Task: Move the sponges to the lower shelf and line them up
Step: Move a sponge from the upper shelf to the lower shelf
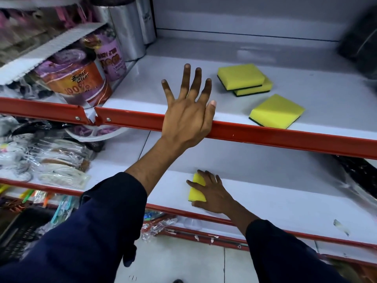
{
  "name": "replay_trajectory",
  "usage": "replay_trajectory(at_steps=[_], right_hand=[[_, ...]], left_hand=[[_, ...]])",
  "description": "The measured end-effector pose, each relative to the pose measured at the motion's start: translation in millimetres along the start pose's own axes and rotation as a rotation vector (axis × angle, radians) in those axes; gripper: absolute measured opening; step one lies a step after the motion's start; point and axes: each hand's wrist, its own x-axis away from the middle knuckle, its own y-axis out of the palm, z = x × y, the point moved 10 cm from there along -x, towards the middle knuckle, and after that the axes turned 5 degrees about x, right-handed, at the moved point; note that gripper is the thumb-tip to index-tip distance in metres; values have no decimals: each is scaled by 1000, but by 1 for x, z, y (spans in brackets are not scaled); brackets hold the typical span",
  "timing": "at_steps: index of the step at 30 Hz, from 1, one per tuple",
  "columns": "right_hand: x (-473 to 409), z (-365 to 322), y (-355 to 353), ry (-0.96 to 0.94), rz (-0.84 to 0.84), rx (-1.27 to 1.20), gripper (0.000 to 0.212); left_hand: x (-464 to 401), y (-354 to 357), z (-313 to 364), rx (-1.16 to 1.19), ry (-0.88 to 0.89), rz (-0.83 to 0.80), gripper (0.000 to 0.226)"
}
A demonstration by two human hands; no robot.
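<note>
Three yellow sponges with dark green undersides lie on the upper white shelf (306, 64): two stacked askew (240, 75), (259, 89) and a single one (276, 111) near the red front rail. My left hand (187, 111) is spread open over that rail, to the left of these sponges, holding nothing. On the lower shelf (285, 201) my right hand (212, 193) rests on a fourth yellow sponge (195, 190), fingers wrapped over it, pressing it against the shelf surface near the front edge.
Purple and orange packaged rolls (85, 82) and silver rolls (126, 27) fill the upper shelf's left side. Plastic-wrapped goods (51, 162) crowd the lower shelf's left. A dark item (359, 172) lies at its right. Red rails (285, 135) edge both shelves.
</note>
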Motion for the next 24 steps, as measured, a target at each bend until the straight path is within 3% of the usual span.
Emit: replay_trajectory(at_steps=[6, 11, 15, 19, 22, 24], right_hand=[[35, -30, -89, -244, 274, -21, 62], [98, -48, -201, -523, 718, -64, 39], [129, -47, -280, -548, 939, -5, 36], [138, -29, -340, -382, 1035, 47, 39], [130, 11, -365, -61, 1026, 41, 40], [121, 48, -371, 208, 916, 2, 46]], left_hand=[[1, -1, -1, 6, -4, -13, 60], [2, -3, 0, 10, -8, -32, 60], [3, -5, 2, 15, -11, -52, 61], [5, -7, 6, 18, 5, -61, 64], [5, -8, 5, 9, -5, -71, 63], [5, -8, 5, 6, -15, -75, 62]])
